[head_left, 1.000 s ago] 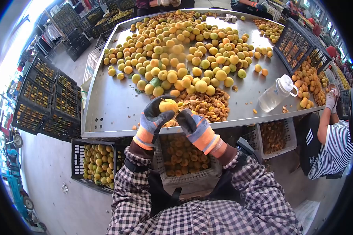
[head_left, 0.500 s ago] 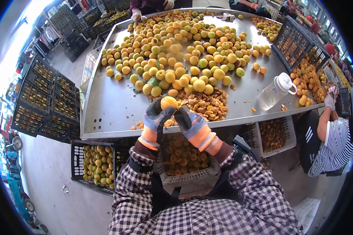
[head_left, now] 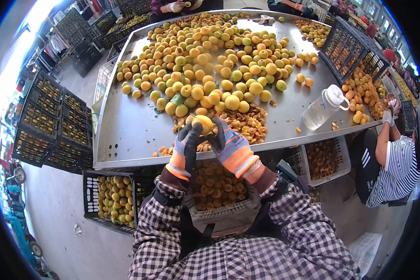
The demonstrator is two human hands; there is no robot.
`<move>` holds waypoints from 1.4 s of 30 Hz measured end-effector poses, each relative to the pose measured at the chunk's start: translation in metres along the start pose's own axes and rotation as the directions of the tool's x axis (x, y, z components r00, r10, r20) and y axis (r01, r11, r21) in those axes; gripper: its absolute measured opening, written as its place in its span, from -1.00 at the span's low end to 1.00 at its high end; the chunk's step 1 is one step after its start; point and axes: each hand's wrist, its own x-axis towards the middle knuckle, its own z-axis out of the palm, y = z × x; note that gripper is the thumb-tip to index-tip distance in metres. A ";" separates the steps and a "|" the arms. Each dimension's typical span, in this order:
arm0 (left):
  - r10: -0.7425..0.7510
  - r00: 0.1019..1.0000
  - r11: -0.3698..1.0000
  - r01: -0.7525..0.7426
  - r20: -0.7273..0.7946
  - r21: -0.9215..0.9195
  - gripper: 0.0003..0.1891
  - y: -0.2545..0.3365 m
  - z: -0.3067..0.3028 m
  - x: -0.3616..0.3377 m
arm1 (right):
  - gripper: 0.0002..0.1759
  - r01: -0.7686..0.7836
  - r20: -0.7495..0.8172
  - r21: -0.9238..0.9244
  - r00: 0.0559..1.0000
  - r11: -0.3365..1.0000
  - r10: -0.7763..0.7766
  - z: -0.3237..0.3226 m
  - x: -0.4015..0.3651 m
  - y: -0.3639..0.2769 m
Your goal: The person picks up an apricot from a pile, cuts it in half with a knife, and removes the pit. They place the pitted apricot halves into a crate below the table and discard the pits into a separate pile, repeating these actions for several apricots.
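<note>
1. The person in the checked shirt is standing at the near edge of the metal table (head_left: 126,135), wearing grey-and-orange gloves on both hands.
2. The left hand (head_left: 185,150) is gripping a yellow apricot (head_left: 203,124) from the left and below, with the fingers wrapping closely round it.
3. The right hand (head_left: 232,148) is pressing its fingertips against the right side of the same apricot. The fruit is sitting pinched between the two hands, just above the table's near edge.
4. Directly beneath the hands, a pale basket (head_left: 228,217) is holding cut fruit.
5. To its left, on the floor, a black crate (head_left: 87,186) is holding whole fruit.
6. Just beyond the hands, a brown-orange pile of pieces (head_left: 247,122) is lying on the table. Whether these are stones or halves cannot be told.
7. To the right, a clear water bottle (head_left: 323,109) is lying tilted near the table edge.
8. Farther back, a heap of whole apricots (head_left: 210,56) is covering most of the table.
9. At the right edge, a co-worker in a striped shirt (head_left: 396,168) is working beside the table.
</note>
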 end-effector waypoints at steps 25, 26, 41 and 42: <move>0.030 0.999 0.994 -0.033 0.035 0.108 -0.55 0.024 0.022 -0.008 | -0.44 -0.059 0.054 0.843 0.998 0.535 0.026 -0.029 0.014 0.016; 0.018 0.998 0.994 -0.024 0.057 0.103 -0.56 0.024 0.016 -0.006 | -0.42 -0.089 0.153 0.832 0.985 0.548 -0.073 -0.040 0.012 0.017; -0.158 0.971 0.973 0.122 0.182 0.194 -0.59 -0.011 0.031 -0.011 | -0.84 0.339 -0.376 0.926 0.872 0.166 0.314 -0.056 0.037 0.001; -0.189 0.968 0.967 0.153 0.167 0.204 -0.58 -0.013 0.031 -0.012 | -0.83 0.358 -0.381 0.924 0.866 0.131 0.322 -0.057 0.039 -0.006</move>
